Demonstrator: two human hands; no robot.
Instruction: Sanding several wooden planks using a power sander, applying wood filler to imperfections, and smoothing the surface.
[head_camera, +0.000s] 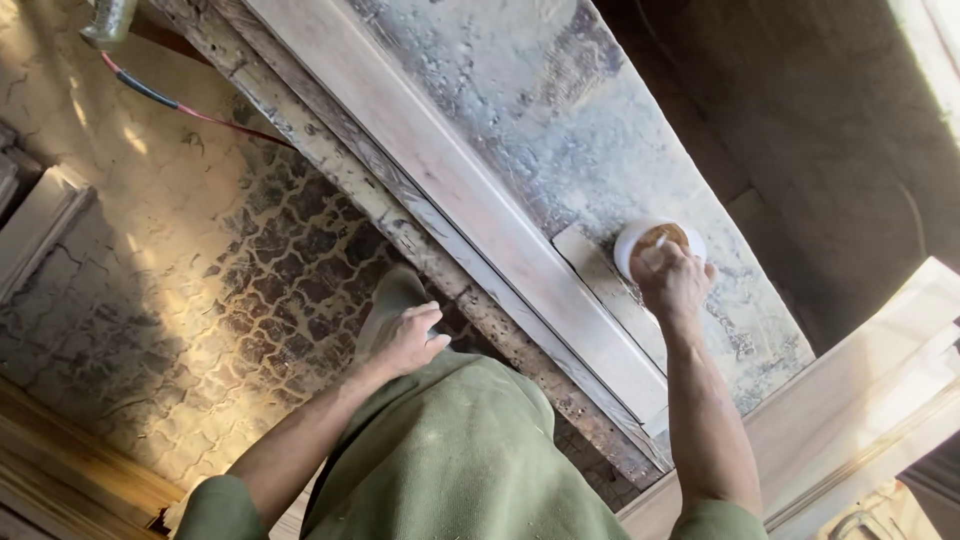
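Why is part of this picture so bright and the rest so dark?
In the head view, sunlight dapples the paved floor and overexposes the top right corner; the far wall is in deep shadow. The right hand over the white tub looks slightly soft.

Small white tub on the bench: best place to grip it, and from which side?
Grip the white tub by its round outer wall, coming from above with fingers around the rim. It sits upright and open on the workbench, and the right hand already reaches into its mouth.
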